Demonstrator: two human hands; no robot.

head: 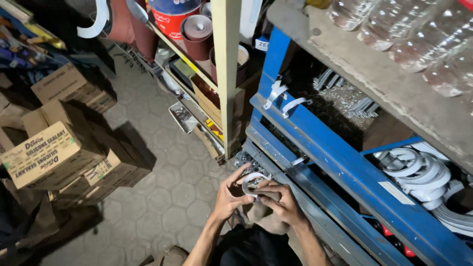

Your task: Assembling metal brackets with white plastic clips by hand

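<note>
Nearest item: a curved white plastic clamp ring (252, 178), being gripped at both sides in front of the person's lap, just beside the lower front edge of the blue metal shelving frame (340, 162). The left hand (230, 193) is curling its fingers around the ring's left side; the right hand (281, 202) is pinching the ring's right end, fingers bent.

Right, behind the blue rail: a heap of matching white curved plastic clamps (421, 172) is filling the lower compartment, with a small pale rectangular label (396, 193) sitting on the rail in front. Two loose white clamps (283, 98) are hanging on the upper rail edge.

Left: stacked brown cardboard cartons (54, 152) with dark printed lettering are standing on the grey hexagon-paved floor (172, 192), which is leaving an open strip between cartons and shelving.

Middle distance: a cream upright shelf post (227, 74) is rising beside a shallow metal tray (183, 117) lying at the floor's edge.

Farthest: dark red sandpaper rolls (197, 34) and a red and blue round tin (173, 15) are occupying the wooden shelf; clear plastic bottles (419, 34) are lying on the dusty grey shelf board (374, 74) at upper right.
</note>
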